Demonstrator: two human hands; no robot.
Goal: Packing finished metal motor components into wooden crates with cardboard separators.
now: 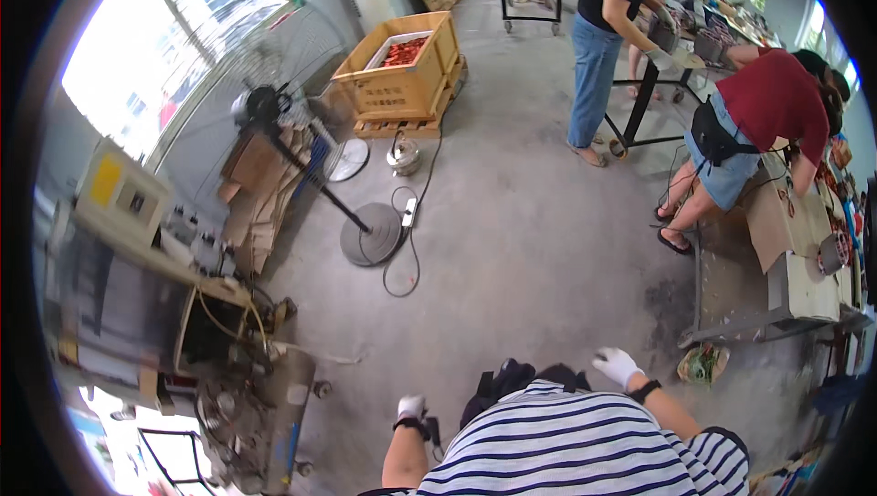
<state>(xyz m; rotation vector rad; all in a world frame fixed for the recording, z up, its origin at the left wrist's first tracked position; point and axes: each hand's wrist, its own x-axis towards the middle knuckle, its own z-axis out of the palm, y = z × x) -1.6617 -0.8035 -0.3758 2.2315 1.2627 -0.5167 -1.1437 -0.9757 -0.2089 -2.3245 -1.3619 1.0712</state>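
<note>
At the lower edge, left of my striped shirt, my left hand is in a white glove with a dark band at the wrist. Its fingers are too foreshortened to make out. Close beside it hangs a small dark object, and I cannot tell whether the hand touches it. On the other side my right hand, also white-gloved and dark-banded at the wrist, is held out over the floor with its fingers apart and nothing in them. A dark bag-like bundle sits against my front between the hands.
Ahead stands a pedestal fan with a power strip and cable on the floor. A yellow crate rests on a pallet. Machinery lines the left. Two people work at the right, near a cart and a small basket.
</note>
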